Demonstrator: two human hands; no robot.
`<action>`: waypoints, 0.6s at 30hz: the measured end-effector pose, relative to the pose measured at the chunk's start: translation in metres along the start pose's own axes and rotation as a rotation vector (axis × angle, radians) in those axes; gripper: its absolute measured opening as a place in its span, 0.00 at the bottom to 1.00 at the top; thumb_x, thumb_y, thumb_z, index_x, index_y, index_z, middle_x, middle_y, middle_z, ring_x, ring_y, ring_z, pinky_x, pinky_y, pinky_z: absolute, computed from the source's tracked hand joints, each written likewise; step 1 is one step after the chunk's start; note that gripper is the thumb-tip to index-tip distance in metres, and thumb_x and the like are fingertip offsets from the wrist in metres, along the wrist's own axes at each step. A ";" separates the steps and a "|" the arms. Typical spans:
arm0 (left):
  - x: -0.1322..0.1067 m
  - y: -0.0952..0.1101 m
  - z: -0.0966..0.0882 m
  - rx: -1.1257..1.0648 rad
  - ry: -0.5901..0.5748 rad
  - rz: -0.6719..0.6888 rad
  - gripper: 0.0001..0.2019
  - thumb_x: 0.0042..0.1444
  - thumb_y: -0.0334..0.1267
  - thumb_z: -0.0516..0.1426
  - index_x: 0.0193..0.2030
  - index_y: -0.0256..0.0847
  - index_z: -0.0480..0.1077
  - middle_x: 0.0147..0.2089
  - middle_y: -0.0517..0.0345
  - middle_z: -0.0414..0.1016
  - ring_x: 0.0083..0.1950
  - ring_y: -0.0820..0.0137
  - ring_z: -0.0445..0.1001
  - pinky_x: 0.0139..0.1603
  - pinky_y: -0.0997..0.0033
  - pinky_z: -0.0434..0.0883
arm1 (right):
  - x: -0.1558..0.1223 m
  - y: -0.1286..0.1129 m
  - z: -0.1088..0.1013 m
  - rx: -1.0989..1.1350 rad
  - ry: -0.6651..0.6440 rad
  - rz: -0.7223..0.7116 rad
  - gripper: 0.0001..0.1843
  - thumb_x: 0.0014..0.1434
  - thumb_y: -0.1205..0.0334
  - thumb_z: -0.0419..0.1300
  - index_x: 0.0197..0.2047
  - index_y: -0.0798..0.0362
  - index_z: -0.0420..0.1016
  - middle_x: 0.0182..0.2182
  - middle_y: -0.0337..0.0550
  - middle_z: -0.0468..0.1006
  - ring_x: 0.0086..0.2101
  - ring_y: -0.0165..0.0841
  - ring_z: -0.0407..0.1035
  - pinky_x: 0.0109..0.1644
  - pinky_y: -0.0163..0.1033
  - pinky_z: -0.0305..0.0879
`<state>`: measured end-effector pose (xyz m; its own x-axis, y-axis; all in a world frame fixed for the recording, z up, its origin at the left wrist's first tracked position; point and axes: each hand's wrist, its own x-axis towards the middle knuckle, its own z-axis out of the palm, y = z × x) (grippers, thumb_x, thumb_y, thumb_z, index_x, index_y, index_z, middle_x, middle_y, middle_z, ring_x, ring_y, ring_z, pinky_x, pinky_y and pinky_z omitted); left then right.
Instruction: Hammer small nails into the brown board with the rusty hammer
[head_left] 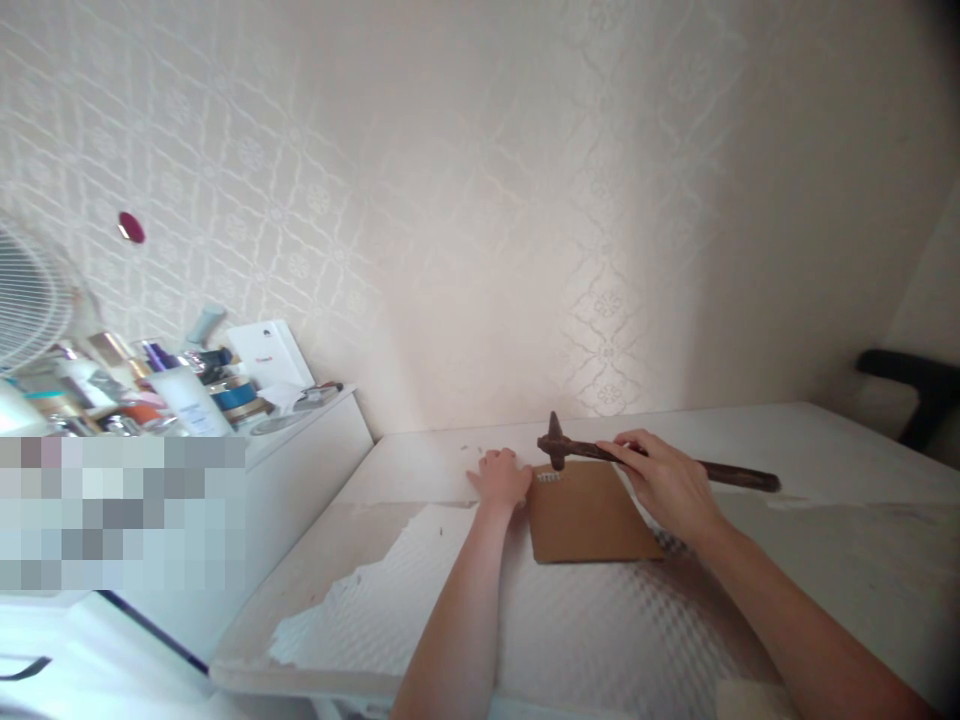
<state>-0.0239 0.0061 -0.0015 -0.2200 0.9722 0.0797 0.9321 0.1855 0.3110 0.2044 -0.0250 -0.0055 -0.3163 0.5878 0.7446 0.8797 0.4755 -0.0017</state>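
Note:
A worn, dark hammer (589,450) crosses the far edge of a flat brown board (589,520), its head over the board's far left part. My right hand (670,485) is closed around the handle, which sticks out to the right past my fingers. My left hand (504,482) lies on the table at the board's far left corner, fingers spread, its right side against or very near the board's edge. A short row of small pale marks or metal bits (550,477) shows on the board under the hammer head; they are too small to name.
White quilted padding (405,570) covers part of the pale table (300,610). At left stands a white cabinet (300,500) with several bottles and jars, a white box (271,352) and a fan (30,290). A patterned wall rises behind. A black armrest (911,375) is at far right.

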 end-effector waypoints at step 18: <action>-0.001 0.001 -0.001 0.018 0.006 -0.002 0.19 0.53 0.47 0.50 0.51 0.45 0.68 0.58 0.47 0.66 0.60 0.54 0.62 0.59 0.42 0.55 | 0.001 0.010 -0.012 0.112 -0.073 0.028 0.17 0.60 0.66 0.52 0.49 0.41 0.74 0.42 0.36 0.75 0.36 0.28 0.71 0.32 0.32 0.65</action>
<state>-0.0233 0.0053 -0.0008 -0.2231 0.9711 0.0847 0.9369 0.1896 0.2938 0.2172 -0.0279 0.0030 -0.3202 0.6461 0.6928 0.8447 0.5258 -0.0999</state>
